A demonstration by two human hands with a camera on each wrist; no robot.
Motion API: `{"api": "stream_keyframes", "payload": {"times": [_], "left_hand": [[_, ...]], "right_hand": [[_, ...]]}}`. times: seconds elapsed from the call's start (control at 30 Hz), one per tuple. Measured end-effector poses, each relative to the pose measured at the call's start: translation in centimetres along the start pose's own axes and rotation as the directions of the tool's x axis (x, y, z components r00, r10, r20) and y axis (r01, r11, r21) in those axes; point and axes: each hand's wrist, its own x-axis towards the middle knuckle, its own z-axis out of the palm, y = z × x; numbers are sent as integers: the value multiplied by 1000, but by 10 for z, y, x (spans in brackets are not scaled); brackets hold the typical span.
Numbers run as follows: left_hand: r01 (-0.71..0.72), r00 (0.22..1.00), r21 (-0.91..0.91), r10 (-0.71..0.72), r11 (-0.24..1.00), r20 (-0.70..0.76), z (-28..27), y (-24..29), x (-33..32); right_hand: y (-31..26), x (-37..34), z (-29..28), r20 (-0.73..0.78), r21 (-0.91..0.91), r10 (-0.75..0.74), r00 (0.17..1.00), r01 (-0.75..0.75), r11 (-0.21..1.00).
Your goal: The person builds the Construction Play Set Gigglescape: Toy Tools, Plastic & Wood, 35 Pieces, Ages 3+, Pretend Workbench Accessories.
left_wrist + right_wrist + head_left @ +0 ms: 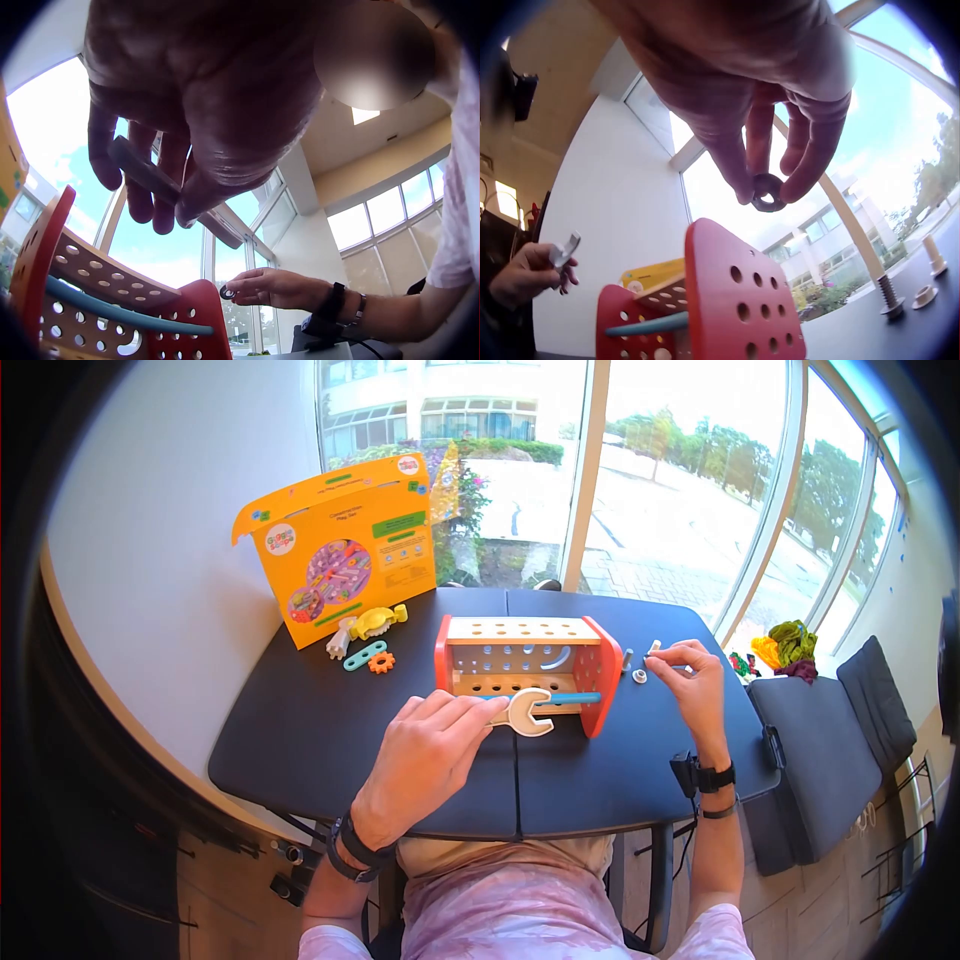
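My left hand (425,750) grips the handle of a cream toy wrench (527,724), whose open-ended head overlaps the front of the toy toolbox (520,628). The toolbox has red end panels (742,300) pierced with holes, a holed wooden board on top and a blue rod (575,698) along the front. To the right of it, raised above the table, my right hand (697,678) pinches a small dark ring-shaped nut (763,181) between thumb and fingers. Below that hand stand a grey bolt (889,296), a pale flanged nut (925,297) and a cream bolt (934,256).
On the dark table (310,760), at the back left, an upright yellow cardboard box (400,575) stands behind a yellow toy piece (375,622), a white piece (340,640), a teal link (358,659) and an orange gear (381,662). A grey chair (820,730) is at the right.
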Motion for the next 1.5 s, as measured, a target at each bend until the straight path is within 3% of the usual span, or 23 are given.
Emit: {"api": "stream_keyframes", "payload": {"times": [0.07,0.17,0.27,0.4,0.63,0.7,1.03,1.2,1.3,1.4,1.5], "left_hand": [[-13,999,-7,13,1000,-38,2,0,2],[-27,998,-11,26,1000,-61,3,4,4],[-54,997,-10,53,998,-59,3,6,3],[-101,993,-3,101,995,-58,3,9,1],[-99,995,-59,98,993,-29,0,11,0],[-89,996,-69,88,994,-18,0,10,0],[52,998,-387,-35,920,51,14,15,-7],[217,966,-599,-83,770,243,17,20,-6],[425,873,-712,-45,558,486,18,20,-7],[483,853,-804,22,347,522,28,21,-11],[618,777,-774,41,137,628,27,23,-9]], "right_hand": [[-17,-8,0,58,205,99,993,-109,973],[-35,-26,12,264,479,177,948,-288,829],[-57,-38,28,449,529,203,870,-442,725],[-77,-48,44,561,559,210,800,-554,617],[-84,-54,56,561,593,137,816,-512,621],[-86,-55,56,573,628,132,809,-536,564],[-88,-57,52,558,678,46,829,-487,551],[-90,-58,55,507,679,55,860,-438,589],[-91,-57,56,472,658,55,880,-393,642],[-89,-56,58,445,628,53,894,-354,693],[-90,-56,61,408,599,56,911,-313,737]]}}
